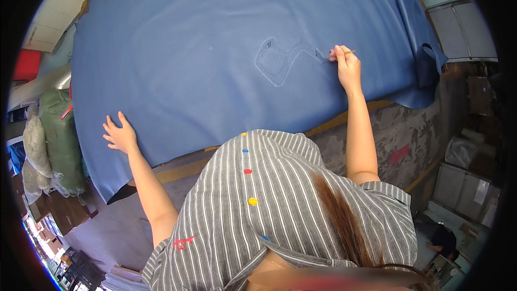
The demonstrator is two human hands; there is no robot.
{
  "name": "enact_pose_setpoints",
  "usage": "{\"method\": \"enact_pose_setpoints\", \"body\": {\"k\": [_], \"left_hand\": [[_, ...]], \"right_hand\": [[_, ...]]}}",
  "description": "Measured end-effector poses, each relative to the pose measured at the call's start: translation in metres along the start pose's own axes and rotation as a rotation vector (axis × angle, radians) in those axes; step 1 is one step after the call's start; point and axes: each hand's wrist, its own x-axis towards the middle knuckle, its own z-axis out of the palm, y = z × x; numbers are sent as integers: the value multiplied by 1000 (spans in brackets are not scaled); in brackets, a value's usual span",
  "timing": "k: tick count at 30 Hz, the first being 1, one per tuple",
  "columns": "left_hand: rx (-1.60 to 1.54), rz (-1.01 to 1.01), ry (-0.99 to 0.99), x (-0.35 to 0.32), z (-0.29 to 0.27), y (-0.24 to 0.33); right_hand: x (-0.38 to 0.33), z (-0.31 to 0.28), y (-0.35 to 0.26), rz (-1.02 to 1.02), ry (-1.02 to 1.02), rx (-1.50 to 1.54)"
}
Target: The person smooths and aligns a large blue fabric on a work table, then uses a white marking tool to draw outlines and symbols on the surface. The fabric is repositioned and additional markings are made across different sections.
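Observation:
A large blue leather hide (177,75) is spread over the table and hangs past its near edge. My left hand (119,133) rests on the hide's left part, fingers spread. Over on the right, my right hand (346,64) pinches a thin, tan pen-like stick (350,52); its tip is mostly hidden by the fingers. Just left of that hand, a pale line (285,78) on the leather rings a rounded patch and runs along a narrow arm toward my fingers. Dark marks lie inside this outline. Farther left, a tiny pale circle (210,48) shows on the surface.
Green and whitish sacks (59,140) stand beyond the table's left side. The table's brown edge (183,171) shows under the hide. Grey cabinets (468,29) line the right side, and another person (442,240) in dark clothing is at the lower right.

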Motion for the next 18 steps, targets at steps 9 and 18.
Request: {"method": "enact_pose_setpoints", "body": {"k": [9, 18], "left_hand": [[-1, -19, -24, -1, -2, 3], [-24, -18, -21, -2, -3, 4]], "right_hand": [[37, 39, -11, -161, -75, 14], [85, 66, -19, -190, 7, -24]]}}
